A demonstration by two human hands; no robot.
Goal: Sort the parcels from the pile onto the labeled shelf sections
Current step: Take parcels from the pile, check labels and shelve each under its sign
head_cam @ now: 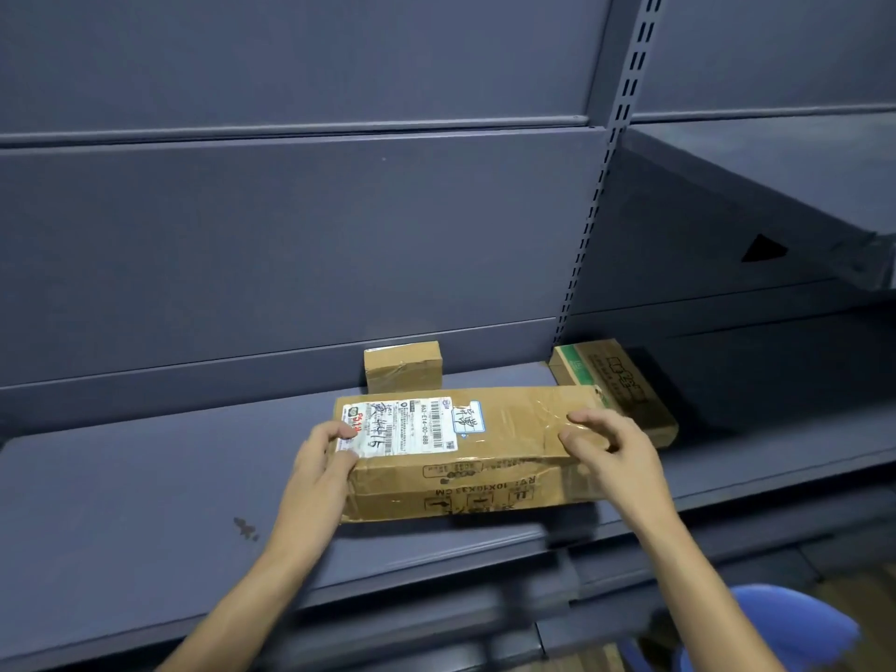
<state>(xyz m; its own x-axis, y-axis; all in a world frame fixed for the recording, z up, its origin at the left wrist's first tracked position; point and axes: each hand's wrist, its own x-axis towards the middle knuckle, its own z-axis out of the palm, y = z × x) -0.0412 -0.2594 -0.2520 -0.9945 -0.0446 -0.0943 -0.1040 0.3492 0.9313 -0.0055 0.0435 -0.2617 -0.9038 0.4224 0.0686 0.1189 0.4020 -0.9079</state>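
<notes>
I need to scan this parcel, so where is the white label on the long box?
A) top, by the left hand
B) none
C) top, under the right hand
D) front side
A: the white label lies on the top face of the long box, at the end the left hand grips.

My left hand (324, 465) gripped the left end of the box (509, 429), with the thumb lying on top and the other fingers curled round the end. My right hand (615, 453) hung over the box's right end, fingers spread and loosely bent. I could not tell whether the tips touched it. Both forearms were bare and reached forward, angling in towards each other.
</notes>
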